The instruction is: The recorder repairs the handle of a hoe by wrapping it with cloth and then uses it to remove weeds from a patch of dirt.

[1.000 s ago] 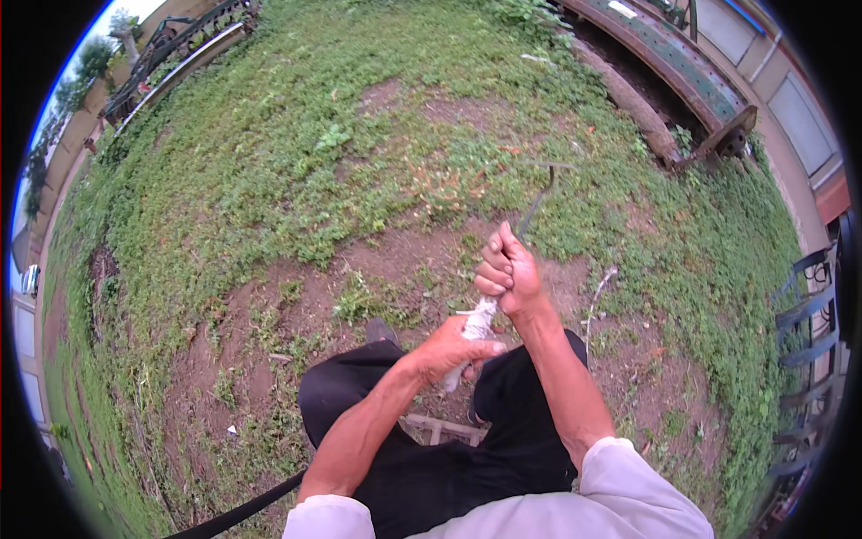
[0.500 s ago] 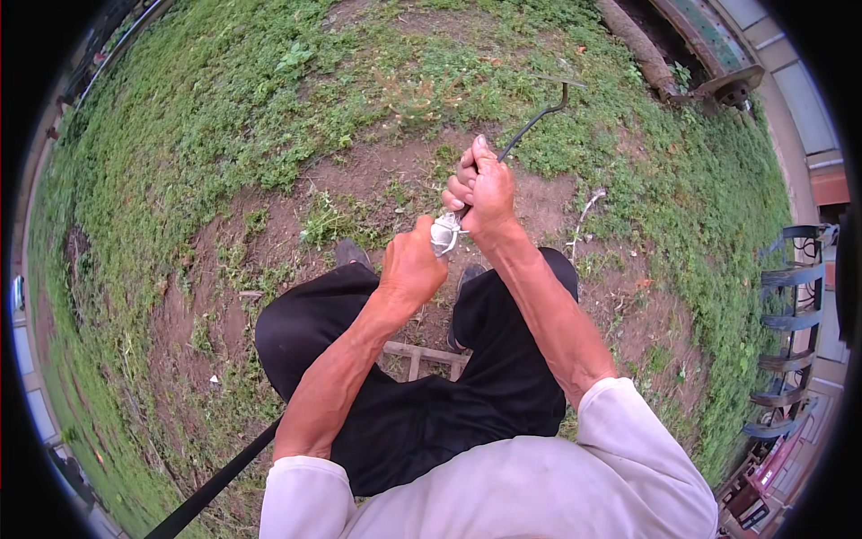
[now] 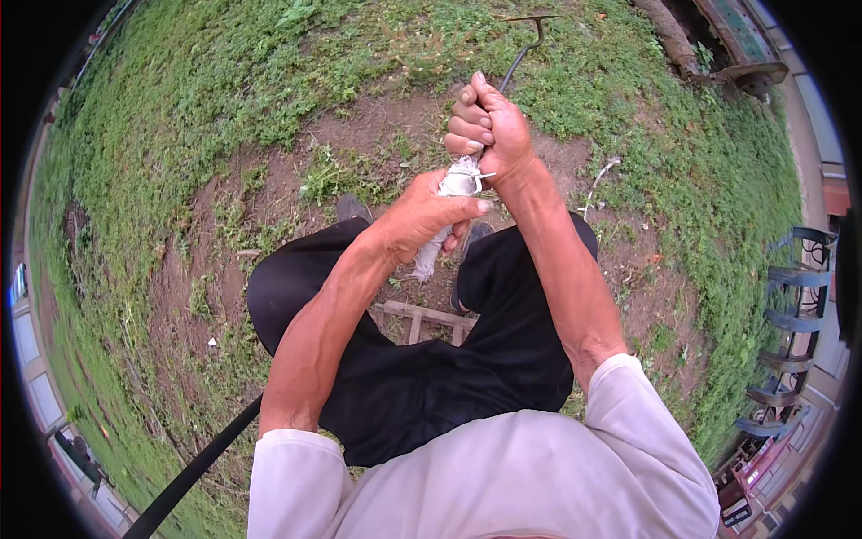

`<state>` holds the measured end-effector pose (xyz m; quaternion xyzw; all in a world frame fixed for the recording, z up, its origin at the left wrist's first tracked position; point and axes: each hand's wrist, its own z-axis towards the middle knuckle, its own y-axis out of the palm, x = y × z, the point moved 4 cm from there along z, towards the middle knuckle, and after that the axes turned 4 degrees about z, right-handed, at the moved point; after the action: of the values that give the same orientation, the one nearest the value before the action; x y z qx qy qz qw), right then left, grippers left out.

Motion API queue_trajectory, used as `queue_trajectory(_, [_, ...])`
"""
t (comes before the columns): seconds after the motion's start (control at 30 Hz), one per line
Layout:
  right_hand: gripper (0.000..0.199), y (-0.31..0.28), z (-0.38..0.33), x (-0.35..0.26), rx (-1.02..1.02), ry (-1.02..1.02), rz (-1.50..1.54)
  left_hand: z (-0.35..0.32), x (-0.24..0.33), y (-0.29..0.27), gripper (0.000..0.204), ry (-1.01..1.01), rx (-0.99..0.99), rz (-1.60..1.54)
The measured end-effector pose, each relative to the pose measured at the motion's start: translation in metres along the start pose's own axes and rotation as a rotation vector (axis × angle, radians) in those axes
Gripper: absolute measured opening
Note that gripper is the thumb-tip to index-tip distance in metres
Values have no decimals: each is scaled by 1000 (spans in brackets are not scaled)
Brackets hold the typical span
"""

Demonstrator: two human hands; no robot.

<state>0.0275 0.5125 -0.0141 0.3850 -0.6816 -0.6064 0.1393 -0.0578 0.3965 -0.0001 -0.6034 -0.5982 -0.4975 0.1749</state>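
A hand hoe [image 3: 521,63] with a thin dark bent neck and a flat blade at its far end points away from me. White cloth [image 3: 462,178] is wrapped and tied round its handle, with a frayed end hanging toward my knees. My left hand [image 3: 429,214] is closed round the wrapped handle, thumb lying across it and fingertips showing beneath. Just above it, my right hand [image 3: 489,130] has its fingers curled round the dark rod. Both hands hold the hoe out over the ground between my knees.
Low green weeds [image 3: 233,99] and bare soil [image 3: 557,171] surround me. A wooden frame [image 3: 417,316] lies between my legs. A black pole [image 3: 193,472] slants at lower left. A log [image 3: 672,36] lies far right, and dark curved metal bands [image 3: 795,321] stand at the right edge.
The hoe and both hands have moved up and farther from me. My left hand's grip has loosened and turned, so more of the cloth wrapping shows.
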Motion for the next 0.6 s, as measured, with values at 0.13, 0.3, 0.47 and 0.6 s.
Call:
queue_trajectory(0.13, [35,1,-4,10,89,-35,-88,-4,-5,-7,22,9,64,135])
queue_trajectory(0.3, [35,6,-14,18,218,-107,-190,1,-17,-9,12,85,214,389])
queue_trajectory(0.47, [34,2,-11,16,270,-153,-219,6,-13,-11,12,152,387,577])
queue_trajectory(0.6, [32,6,-5,14,249,-119,-217,3,-3,-5,18,-7,265,387])
